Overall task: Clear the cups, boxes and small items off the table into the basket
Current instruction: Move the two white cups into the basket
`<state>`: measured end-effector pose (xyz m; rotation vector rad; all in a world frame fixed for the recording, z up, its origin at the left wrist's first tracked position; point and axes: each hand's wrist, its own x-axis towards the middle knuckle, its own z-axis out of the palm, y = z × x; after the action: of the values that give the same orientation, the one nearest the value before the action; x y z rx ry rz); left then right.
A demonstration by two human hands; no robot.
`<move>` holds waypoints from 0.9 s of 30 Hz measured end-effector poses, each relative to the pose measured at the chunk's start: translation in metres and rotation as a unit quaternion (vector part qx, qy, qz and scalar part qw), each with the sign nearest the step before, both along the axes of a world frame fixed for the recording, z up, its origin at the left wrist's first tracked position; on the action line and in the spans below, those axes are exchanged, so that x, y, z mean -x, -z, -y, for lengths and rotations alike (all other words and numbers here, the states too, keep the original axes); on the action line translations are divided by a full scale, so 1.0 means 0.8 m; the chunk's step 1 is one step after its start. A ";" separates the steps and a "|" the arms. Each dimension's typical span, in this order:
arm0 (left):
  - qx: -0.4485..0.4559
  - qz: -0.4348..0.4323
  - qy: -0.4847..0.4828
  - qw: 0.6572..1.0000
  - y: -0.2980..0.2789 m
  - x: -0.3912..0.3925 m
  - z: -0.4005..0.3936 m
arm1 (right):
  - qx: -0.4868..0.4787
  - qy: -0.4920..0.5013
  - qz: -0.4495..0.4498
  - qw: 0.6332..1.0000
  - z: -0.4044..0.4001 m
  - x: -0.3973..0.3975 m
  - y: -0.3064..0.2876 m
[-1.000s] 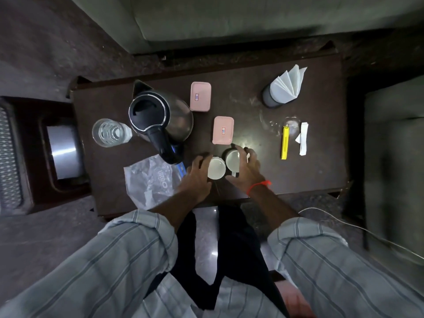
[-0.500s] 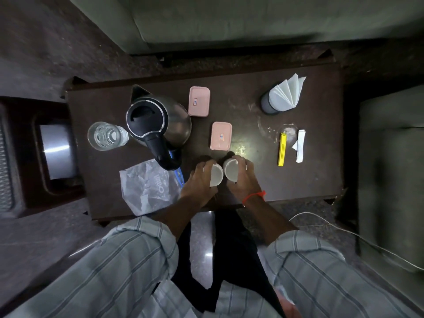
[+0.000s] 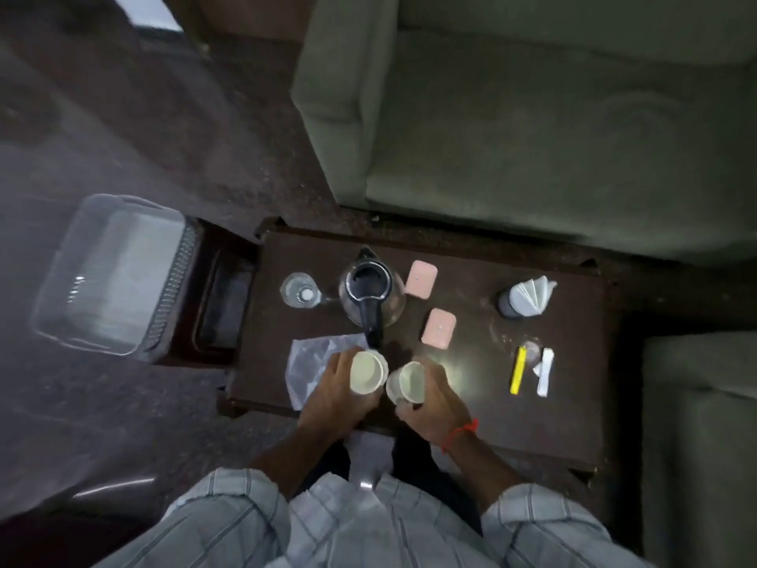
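Observation:
My left hand (image 3: 332, 393) grips a pale cup (image 3: 367, 371) and my right hand (image 3: 436, 403) grips a second pale cup (image 3: 406, 382); both cups are held side by side above the near edge of the dark wooden table (image 3: 573, 424), mouths facing up. Two pink boxes (image 3: 421, 279) (image 3: 438, 328) lie flat on the table past the cups. At the right lie a yellow stick (image 3: 518, 369) and a white sachet (image 3: 545, 371). A clear plastic basket (image 3: 110, 272) stands on a low stand left of the table.
A steel kettle with a black handle (image 3: 370, 299) and a drinking glass (image 3: 299, 289) stand at the table's far left. A plastic bag (image 3: 313, 362) lies under my left hand. A napkin holder (image 3: 526, 299) stands far right. Green sofas border the far and right sides.
Both hands have lifted the two cups off the table and toward me. The view has swung left, bringing the clear basket into sight.

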<state>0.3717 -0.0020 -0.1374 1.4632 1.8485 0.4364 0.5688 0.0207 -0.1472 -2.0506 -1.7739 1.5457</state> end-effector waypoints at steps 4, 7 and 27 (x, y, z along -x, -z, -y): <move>-0.028 -0.012 -0.142 0.989 -0.033 0.066 0.023 | -0.054 -0.126 0.001 0.991 -0.006 0.057 -0.040; -0.034 -0.020 -0.272 0.962 -0.043 0.123 0.036 | -0.112 -0.184 -0.008 0.976 -0.018 0.109 -0.061; 0.033 -0.054 -0.409 0.911 -0.041 0.522 0.013 | -0.154 -0.244 -0.120 0.950 -0.137 0.599 -0.071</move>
<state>-0.0457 -0.0125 -0.1047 0.6056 2.4931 0.6789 0.0895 0.1302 -0.0902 -1.2867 -2.3479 1.4081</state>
